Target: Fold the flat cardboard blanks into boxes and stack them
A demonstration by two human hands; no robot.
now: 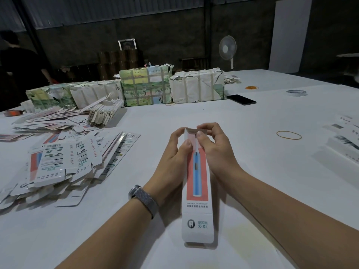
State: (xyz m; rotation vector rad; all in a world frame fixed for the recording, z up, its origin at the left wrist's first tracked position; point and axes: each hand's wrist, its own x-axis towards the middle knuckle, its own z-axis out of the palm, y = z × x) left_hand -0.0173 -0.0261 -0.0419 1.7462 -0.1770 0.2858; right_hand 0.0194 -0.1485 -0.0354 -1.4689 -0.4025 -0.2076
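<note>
1. Box (197, 183): a long, narrow white carton printed with a blue toothbrush on a red panel, held lengthwise above the table (252, 171) at the centre of the view, its far end raised between both hands and its near end pointing toward the viewer, the end flap there extended.
2. Left hand (175, 152): grips the left edge of the box near its far end, thumb laid on the printed face, fingers curled round the side.
3. Right hand (212, 144): pinches the small flap at the far end of the box between thumb and curled fingers.
4. Wristband (143, 199): grey mesh strap on the left wrist.
5. Flat blanks (64, 162): a loose, overlapping heap of unfolded printed cartons on the table, left of the hands and well apart from the box.
6. Bundled blanks (103, 113): a fanned stack standing on edge behind the heap.
7. Wrapped packs (147, 86): several taped paper bundles in a row along the far part of the table.
8. Rubber band (289, 135): a yellow loop lying flat to the right of the hands.
9. Phone (241, 99): dark, lying just right of the wrapped packs.
10. Tape roll (296, 92): beyond the phone, farther right.
11. Folded boxes (345, 144): white cartons at the right edge, partly cut off.
12. Fan (227, 47): standing behind the table.
</note>
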